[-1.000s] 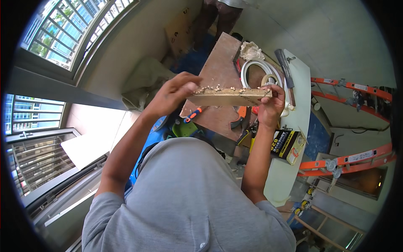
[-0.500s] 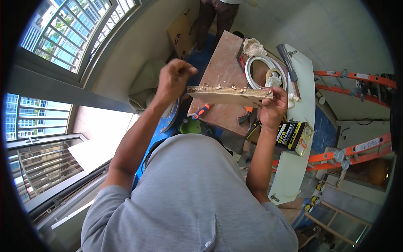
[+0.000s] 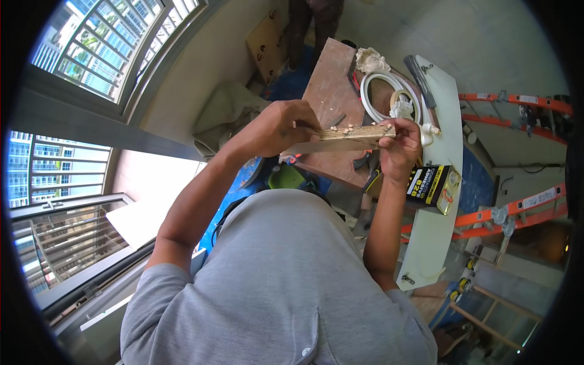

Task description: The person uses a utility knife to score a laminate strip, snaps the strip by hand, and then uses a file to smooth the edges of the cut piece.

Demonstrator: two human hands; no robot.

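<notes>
A narrow plywood piece (image 3: pixel 350 141) is held up in front of me, its layered edge turned upward with several pale, crumb-like bits (image 3: pixel 350 128) along it. My right hand (image 3: pixel 399 152) grips the right end between thumb and fingers. At the left part of the same edge, my left hand (image 3: pixel 286 128) is closed, thumb and fingertips pinched over the wood. Whether a small bit is also between those fingertips, I cannot tell.
Beyond the wood is a brown worktable (image 3: pixel 328 82) with a coiled white hose (image 3: pixel 370 100) and crumpled cloth (image 3: pixel 371 61). An adhesive tin (image 3: pixel 435 188) rests on a pale panel (image 3: pixel 447 128) at right, near orange ladders (image 3: pixel 529 204). A person (image 3: pixel 313 24) stands at the far side.
My left hand has come down and right, from pinched in the air to the plywood's edge. Fewer bits show along that edge, its left part now covered by my hand.
</notes>
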